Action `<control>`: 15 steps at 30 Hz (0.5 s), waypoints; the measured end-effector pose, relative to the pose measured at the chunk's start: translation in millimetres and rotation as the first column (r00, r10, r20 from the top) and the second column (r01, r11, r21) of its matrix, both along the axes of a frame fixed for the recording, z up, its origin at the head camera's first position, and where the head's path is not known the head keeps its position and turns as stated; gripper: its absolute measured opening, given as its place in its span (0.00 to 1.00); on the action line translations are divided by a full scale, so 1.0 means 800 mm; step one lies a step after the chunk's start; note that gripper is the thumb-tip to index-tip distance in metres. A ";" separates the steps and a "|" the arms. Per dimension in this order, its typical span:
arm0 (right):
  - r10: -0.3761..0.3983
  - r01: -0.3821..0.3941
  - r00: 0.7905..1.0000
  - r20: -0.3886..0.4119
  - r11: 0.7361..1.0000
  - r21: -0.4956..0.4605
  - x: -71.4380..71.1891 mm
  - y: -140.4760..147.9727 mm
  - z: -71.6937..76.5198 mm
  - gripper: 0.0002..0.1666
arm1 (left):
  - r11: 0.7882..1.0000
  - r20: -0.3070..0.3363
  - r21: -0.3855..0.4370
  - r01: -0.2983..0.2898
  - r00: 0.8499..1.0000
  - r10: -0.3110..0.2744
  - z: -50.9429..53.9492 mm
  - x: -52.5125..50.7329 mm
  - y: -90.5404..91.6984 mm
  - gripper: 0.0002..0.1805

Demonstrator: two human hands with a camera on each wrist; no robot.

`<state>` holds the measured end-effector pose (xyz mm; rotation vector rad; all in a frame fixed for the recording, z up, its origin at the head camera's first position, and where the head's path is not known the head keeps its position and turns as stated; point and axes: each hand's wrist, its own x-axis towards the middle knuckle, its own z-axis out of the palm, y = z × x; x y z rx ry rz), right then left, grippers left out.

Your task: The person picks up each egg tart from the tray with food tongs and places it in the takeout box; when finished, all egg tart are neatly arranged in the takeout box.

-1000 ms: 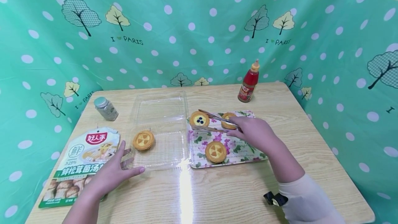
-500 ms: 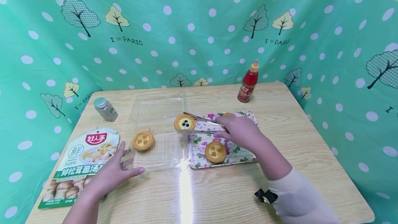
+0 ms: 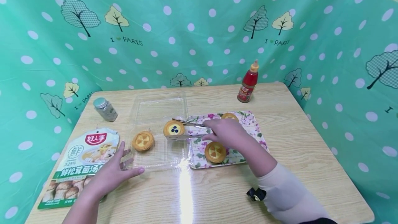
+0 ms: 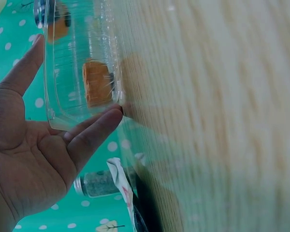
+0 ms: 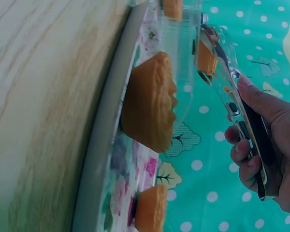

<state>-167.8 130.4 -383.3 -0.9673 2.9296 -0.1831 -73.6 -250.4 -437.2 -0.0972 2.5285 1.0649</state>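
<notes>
My right hand grips metal food tongs with dark handles. Between the tong tips sits an egg tart with blueberries, held over the right part of the clear plastic box. In the right wrist view that tart is raised off the table. My left hand rests with spread fingers at the box's front left corner; the left wrist view shows thumb and fingers against its wall. Another egg tart lies inside the box at the left. Two more, a near tart and a partly hidden far tart, sit on the floral tray.
Behind the box's base lies its open clear lid. A jar with a teal lid stands back left, above a mushroom soup packet. The red sauce bottle stands at the back right. A polka-dot curtain surrounds the table.
My right hand has moved left with the tongs, carrying the blueberry egg tart from the tray's back left corner to over the box. The left hand has stayed in place.
</notes>
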 end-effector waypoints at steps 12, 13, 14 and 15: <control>-0.043 0.039 0.995 0.094 0.998 0.047 -0.009 -0.017 -0.011 0.34 | 1.000 -0.008 0.003 0.008 1.000 -0.008 -0.001 0.001 0.000 0.72; -0.041 0.036 0.995 0.095 0.998 0.048 -0.009 -0.018 -0.011 0.34 | 1.000 -0.009 0.001 0.008 1.000 -0.008 -0.001 0.001 0.000 0.72; -0.038 0.034 0.995 0.096 0.998 0.050 -0.009 -0.019 -0.011 0.34 | 1.000 -0.010 -0.002 0.010 1.000 -0.010 -0.001 0.001 0.000 0.72; -0.036 0.031 0.995 0.098 0.998 0.051 -0.009 -0.019 -0.010 0.35 | 1.000 -0.012 -0.005 0.010 1.000 -0.010 -0.001 0.001 0.000 0.72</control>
